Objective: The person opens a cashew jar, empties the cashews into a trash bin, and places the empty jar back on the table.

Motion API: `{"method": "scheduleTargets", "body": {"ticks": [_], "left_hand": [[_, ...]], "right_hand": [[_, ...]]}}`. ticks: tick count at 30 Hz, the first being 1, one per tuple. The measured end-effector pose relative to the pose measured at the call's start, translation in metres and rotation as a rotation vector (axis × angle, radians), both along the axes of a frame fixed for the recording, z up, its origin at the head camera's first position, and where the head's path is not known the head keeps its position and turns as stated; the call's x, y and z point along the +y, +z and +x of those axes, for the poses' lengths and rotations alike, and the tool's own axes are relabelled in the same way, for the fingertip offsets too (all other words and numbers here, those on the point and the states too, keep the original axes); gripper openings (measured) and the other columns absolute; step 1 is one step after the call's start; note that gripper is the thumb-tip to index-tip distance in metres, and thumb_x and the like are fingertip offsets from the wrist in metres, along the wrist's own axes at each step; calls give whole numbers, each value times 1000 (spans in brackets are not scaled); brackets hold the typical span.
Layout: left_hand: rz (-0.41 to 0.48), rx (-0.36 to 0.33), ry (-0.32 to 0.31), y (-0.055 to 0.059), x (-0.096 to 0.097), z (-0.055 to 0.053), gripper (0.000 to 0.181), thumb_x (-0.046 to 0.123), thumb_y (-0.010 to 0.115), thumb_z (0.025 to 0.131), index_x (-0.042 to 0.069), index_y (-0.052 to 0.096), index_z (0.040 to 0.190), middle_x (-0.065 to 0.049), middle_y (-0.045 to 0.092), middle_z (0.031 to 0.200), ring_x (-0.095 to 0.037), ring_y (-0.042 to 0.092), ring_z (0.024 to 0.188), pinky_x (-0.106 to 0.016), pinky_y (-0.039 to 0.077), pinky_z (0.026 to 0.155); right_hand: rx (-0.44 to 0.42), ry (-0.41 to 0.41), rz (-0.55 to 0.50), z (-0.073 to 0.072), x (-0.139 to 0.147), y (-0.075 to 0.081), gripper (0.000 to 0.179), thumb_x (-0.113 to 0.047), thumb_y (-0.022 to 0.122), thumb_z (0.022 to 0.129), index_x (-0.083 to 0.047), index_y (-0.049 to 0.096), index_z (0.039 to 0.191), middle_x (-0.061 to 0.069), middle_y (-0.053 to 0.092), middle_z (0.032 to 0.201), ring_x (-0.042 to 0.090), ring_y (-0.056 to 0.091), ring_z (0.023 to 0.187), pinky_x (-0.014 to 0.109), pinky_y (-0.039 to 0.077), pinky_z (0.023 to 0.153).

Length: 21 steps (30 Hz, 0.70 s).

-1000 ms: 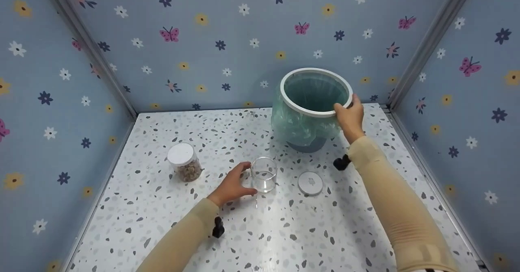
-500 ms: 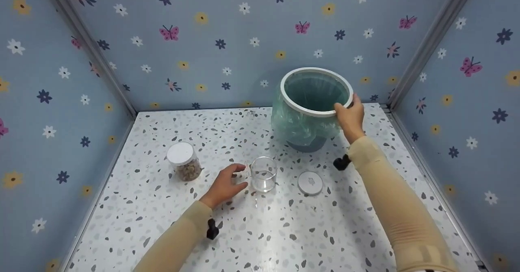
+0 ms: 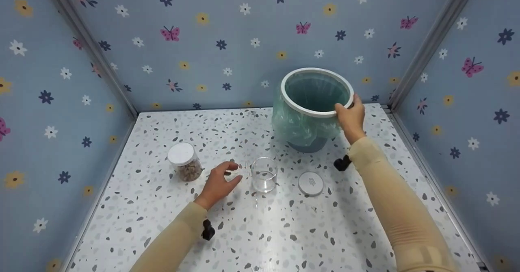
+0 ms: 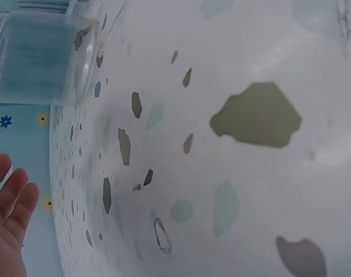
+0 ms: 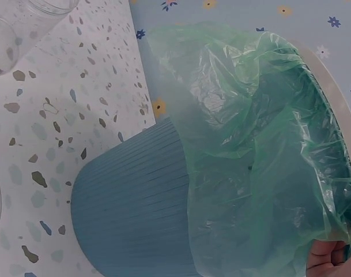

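Observation:
On the speckled table stands a clear jar (image 3: 264, 175) without a lid, which looks empty. My left hand (image 3: 216, 184) is just left of it, thumb and fingers apart, touching nothing; the left wrist view shows those fingers (image 4: 14, 199) relaxed below the jar (image 4: 37, 57). At the right, a blue-grey trash can (image 3: 307, 144) wears a green bag (image 3: 298, 127) under a white rim ring (image 3: 302, 110). My right hand (image 3: 351, 117) grips the ring's right side, thumb on top. In the right wrist view its fingers (image 5: 325, 254) curl under the bag's edge.
A jar with a white lid (image 3: 181, 154) and brownish contents (image 3: 189, 171) stands left of my left hand. A round white lid (image 3: 310, 183) lies flat to the right of the open jar. Flowered walls (image 3: 227, 28) enclose the table at the back and sides.
My left hand has drawn back leftward, away from the clear jar, which stays in place. My right hand and the trash can have not visibly moved.

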State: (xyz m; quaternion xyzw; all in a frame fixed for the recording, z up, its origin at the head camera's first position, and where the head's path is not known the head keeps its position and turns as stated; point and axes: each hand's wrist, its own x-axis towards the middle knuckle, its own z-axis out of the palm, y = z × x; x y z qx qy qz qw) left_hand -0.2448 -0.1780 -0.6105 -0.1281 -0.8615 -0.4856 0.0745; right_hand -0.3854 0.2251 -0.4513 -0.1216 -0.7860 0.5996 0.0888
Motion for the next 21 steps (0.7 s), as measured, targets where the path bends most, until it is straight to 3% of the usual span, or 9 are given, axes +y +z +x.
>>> {"method": "scheduleTargets", "body": {"ticks": [15,21], "left_hand": [[15,-10,74,2,-18,4,29,8,79,98,-1,71,124,-26,74,117,-42,71,110,-58,60,98],[4,-10,123,1,-28,7,29,7,78,99,-1,70,126,-21,75,114,-35,72,107,-53,61,95]], "right_hand": [[4,-5,7,0,0,-1,85,-14,55,105,-7,8,175,17,19,182,31,32,165,41,38,130],[-5,-5,-2,-1,0,0,85,-15,55,105,-9,7,176,14,18,182,29,30,166,40,36,131]]}}
